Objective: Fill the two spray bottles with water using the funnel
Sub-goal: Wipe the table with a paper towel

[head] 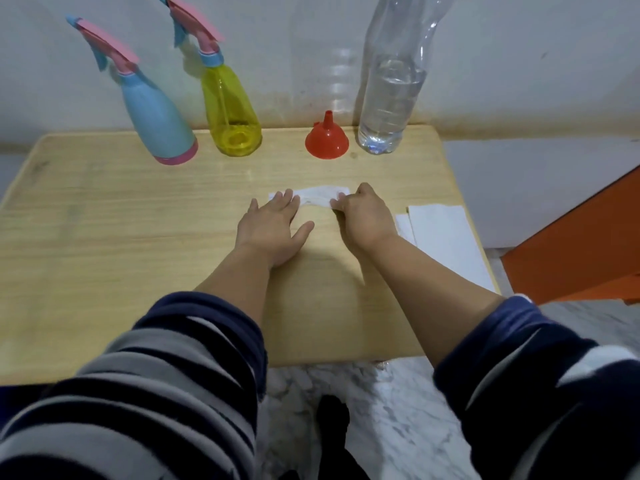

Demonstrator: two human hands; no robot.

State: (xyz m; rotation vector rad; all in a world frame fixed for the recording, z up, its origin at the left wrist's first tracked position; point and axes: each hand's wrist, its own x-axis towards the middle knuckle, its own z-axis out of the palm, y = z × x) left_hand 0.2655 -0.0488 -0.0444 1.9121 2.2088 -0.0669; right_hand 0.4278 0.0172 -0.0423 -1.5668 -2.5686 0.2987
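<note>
Water bottle (391,98) part full (clear); yellow spray bottle (230,109) empty.

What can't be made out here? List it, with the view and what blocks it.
Head view only:
- water bottle: its top is cut off by the upper edge, so cap on or off is unknown.
- white tissue: partly covered by the left hand and right hand; its full shape is hidden.
- blue spray bottle: opaque, so its fill level cannot be seen.
- white sheets: too plain to identify.
</note>
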